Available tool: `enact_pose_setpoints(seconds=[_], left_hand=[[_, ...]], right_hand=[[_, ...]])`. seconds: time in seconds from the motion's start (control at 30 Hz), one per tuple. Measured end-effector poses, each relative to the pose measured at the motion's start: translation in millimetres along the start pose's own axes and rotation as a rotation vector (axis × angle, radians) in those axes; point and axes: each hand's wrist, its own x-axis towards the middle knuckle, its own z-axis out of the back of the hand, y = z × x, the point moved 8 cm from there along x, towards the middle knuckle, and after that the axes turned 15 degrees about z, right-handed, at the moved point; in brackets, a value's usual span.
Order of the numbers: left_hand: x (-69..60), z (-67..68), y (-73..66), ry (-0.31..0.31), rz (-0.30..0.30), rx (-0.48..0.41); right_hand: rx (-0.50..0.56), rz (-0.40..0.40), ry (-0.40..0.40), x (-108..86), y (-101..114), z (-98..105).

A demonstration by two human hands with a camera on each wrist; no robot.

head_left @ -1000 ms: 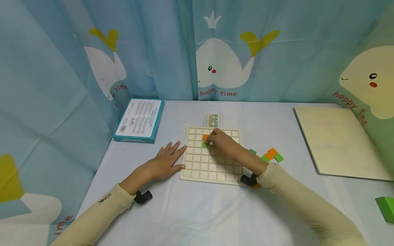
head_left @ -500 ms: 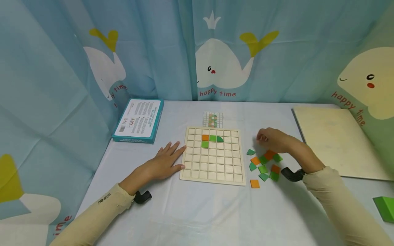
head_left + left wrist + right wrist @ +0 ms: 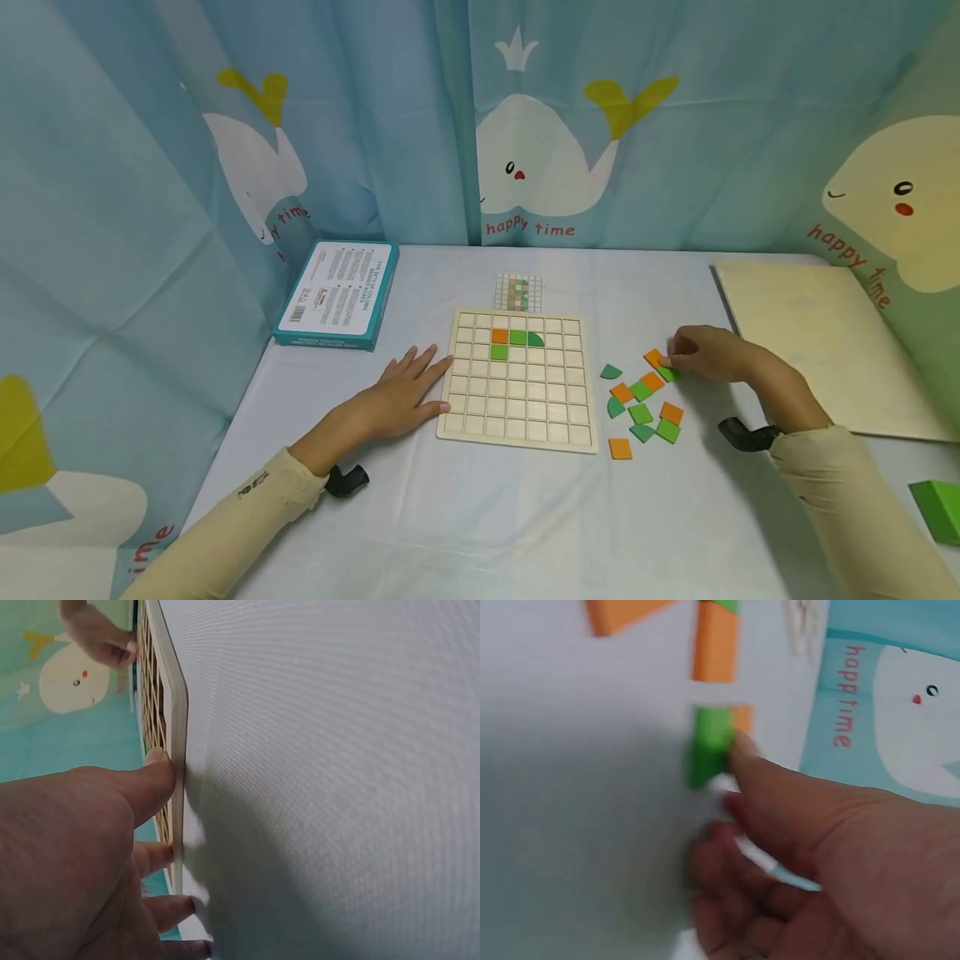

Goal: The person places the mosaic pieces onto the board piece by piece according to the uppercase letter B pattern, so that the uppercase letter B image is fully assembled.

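Note:
In the head view, my left hand [image 3: 408,396] lies with spread fingers against the left edge of the wooden grid board [image 3: 517,443]. The left wrist view shows its thumb [image 3: 154,780] on the board's rim. Near the board's top sit an orange square tile [image 3: 499,336], two green square tiles [image 3: 517,337] and a dark green quarter-round tile [image 3: 536,339]. My right hand [image 3: 708,354] is at the loose tiles to the right. In the right wrist view, its thumb touches a green tile [image 3: 712,742] beside an orange one [image 3: 742,718]; the other fingers are loosely bent, apart from the tile.
Several loose orange and green tiles [image 3: 640,414] lie right of the board. A small pattern card [image 3: 532,292] is behind it. A teal box [image 3: 337,292] stands back left, a large pale board [image 3: 825,342] right, and a green block [image 3: 937,508] at the right edge.
My right hand has left the grid board and moved right to the loose tiles, where an orange and a green tile have shifted. A quarter-round tile shows on the board. My left hand stays put.

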Motion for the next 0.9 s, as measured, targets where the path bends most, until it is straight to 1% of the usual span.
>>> enact_pose_setpoints(seconds=[0.1, 0.23, 0.43, 0.53, 0.73, 0.9], left_hand=[[0.1, 0.2, -0.4, -0.006, -0.006, -0.006], [0.1, 0.5, -0.7, -0.005, -0.006, -0.006], [0.7, 0.8, -0.4, -0.002, -0.002, -0.004], [1.4, 0.1, 0.3, 0.005, 0.005, 0.004], [1.8, -0.6, 0.3, 0.003, -0.002, 0.002], [0.6, 0.4, 0.5, -0.002, -0.002, 0.001]], right_hand=[[-0.015, 0.004, -0.094, 3.3, 2, 3], [-0.012, 0.013, -0.147, 6.8, 9, 2], [-0.006, 0.004, -0.196, 18.5, 19, -4], [-0.005, 0.004, -0.209, 25.2, 24, -8], [0.005, 0.02, -0.238, 33.9, 30, -14], [0.007, 0.008, -0.26, 41.6, 34, -20]])
